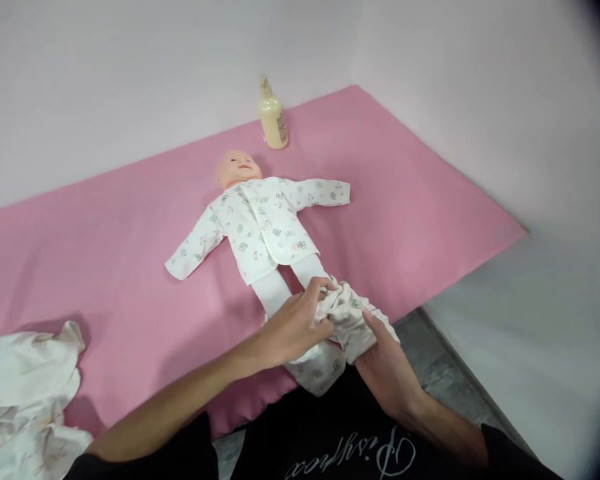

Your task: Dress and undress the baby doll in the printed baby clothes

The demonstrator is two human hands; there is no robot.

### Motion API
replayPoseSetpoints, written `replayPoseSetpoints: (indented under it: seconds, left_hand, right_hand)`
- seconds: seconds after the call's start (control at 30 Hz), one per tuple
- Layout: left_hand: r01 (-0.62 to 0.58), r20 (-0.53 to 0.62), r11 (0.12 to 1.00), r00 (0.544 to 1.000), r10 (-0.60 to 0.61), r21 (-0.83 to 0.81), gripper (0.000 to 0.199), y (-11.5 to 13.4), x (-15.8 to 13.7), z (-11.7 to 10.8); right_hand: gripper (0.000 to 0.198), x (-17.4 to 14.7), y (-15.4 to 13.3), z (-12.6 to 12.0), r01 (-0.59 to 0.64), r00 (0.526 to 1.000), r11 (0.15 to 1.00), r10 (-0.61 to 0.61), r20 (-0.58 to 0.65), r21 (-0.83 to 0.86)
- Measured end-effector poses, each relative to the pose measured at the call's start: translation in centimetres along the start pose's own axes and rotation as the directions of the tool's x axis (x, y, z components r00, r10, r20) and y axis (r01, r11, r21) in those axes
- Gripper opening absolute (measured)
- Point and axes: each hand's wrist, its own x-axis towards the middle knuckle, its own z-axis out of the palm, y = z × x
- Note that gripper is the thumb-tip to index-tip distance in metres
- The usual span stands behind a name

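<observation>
A baby doll (241, 168) lies on its back, wearing a white printed jacket (265, 227) with its arms spread. Around its lower legs are bunched white printed baby pants (353, 317), near the front edge of the table. My left hand (300, 317) pinches the gathered cloth at one leg, its fingers closed on the fabric. On the other side my right hand (383, 347) grips the same pants, thumb on top and the other fingers hidden beneath. The doll's feet are covered by the cloth and my hands.
A cream pump bottle (274, 120) stands behind the doll near the wall. Crumpled white baby clothes (30, 393) lie at the left front of the pink-covered table (405, 200). Walls border the table at the back and right, and grey floor shows below its front edge.
</observation>
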Motion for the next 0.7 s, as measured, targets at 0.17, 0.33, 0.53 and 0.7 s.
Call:
replayPoseSetpoints:
  seconds: [0.17, 0.33, 0.53, 0.7]
  left_hand:
    - [-0.033, -0.142, 0.961, 0.987, 0.074, 0.273, 0.042, -0.7, 0.7, -0.1]
    - [-0.058, -0.255, 0.812, 0.935, 0.248, 0.58, 0.039, -1.1, 1.4, -0.8]
    - [-0.03, -0.264, 0.726, 0.92, 0.288, 0.687, 0.04, -2.0, 2.4, -2.7]
    - [-0.053, -0.228, 0.767, 0.94, 0.255, 0.639, 0.038, -3.0, 2.7, -3.5]
  right_hand:
    - [0.049, -0.3, -0.1, 0.2, 0.001, 1.0, 1.0, -0.001, 0.015, 0.009]
    - [0.049, -0.8, 0.1, 0.2, 0.012, 0.999, 1.0, -0.012, 0.034, 0.022]
    - [0.042, -0.9, 0.7, -0.9, 0.056, 0.998, 0.997, -0.055, 0.03, -0.055]
    - [0.029, -0.8, 1.5, -2.6, 0.021, 0.998, 0.983, -0.012, 0.055, -0.185]
